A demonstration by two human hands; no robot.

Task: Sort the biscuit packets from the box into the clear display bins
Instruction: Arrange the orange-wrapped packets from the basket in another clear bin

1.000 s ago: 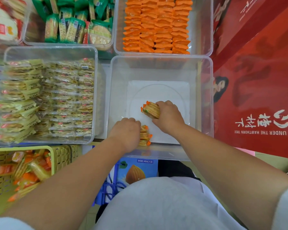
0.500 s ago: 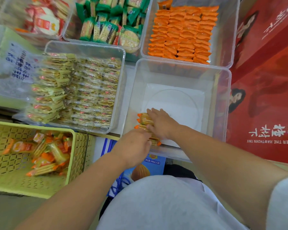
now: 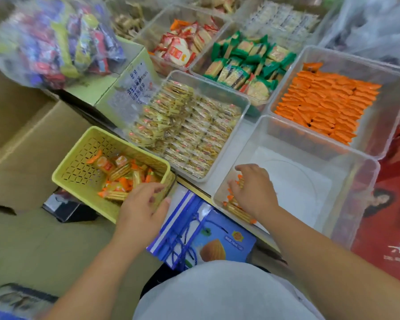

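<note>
Orange-edged biscuit packets (image 3: 238, 210) stand in a short row against the near-left wall of the near clear bin (image 3: 346, 181); the row's long axis runs along that wall, toward the near corner. The right hand (image 3: 254, 190) lies over the row, fingers spread and pressing on the packets, hiding most of them; whether it grips any, cannot tell. More loose packets (image 3: 120, 174) lie jumbled in the yellow basket (image 3: 79, 162), pointing every way. The left hand (image 3: 143, 204) hovers at the basket's near corner, fingers loosely open, holding nothing. Bag of sweets (image 3: 56, 40) at far left is blurred.
</note>
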